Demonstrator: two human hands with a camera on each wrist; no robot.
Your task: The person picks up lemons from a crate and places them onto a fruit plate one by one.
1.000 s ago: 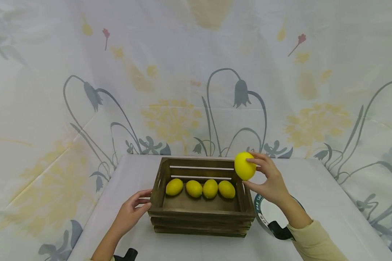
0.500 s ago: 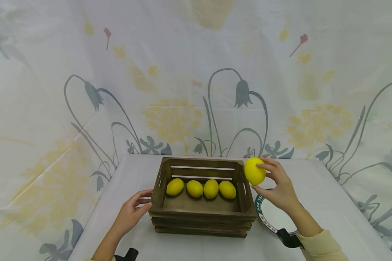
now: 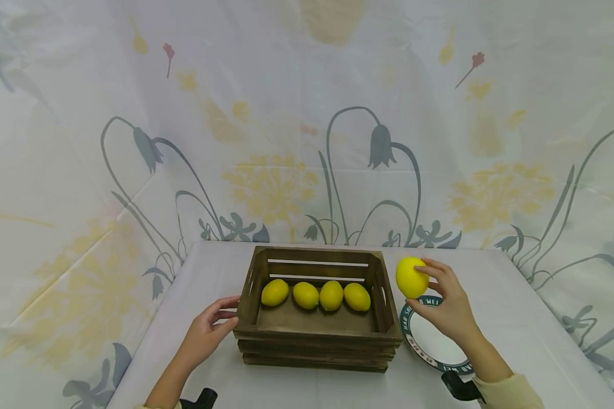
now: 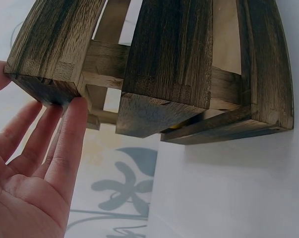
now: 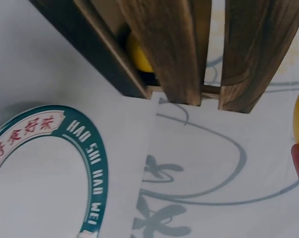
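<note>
1. Right grip: we are pinching the held lemon (image 3: 412, 278) between thumb and fingers of the right hand (image 3: 452, 304), suspending it above the tabletop (image 3: 522, 324), between the wooden crate (image 3: 317, 346) and the tabletop's right edge. If we are loosening the pinch, the rounded rind is likely slipping, striking the plate (image 3: 408, 326) and rolling toward that edge.
2. Left contact: we are resting the extended fingers of the left hand (image 3: 208, 329) against the crate's left end, not clenching. If we are pushing, the crate is probably sliding rightward into the plate.
3. Crate load: four other lemons (image 3: 306, 295) are lying in a row inside. A jolt or tilt is likely sending them rolling.
4. Clearance: the black wrist mount (image 3: 460, 387) is overlapping the plate's near rim in the head view; we cannot tell whether they are touching. By lowering the wrist carelessly, we are risking a knock.
</note>
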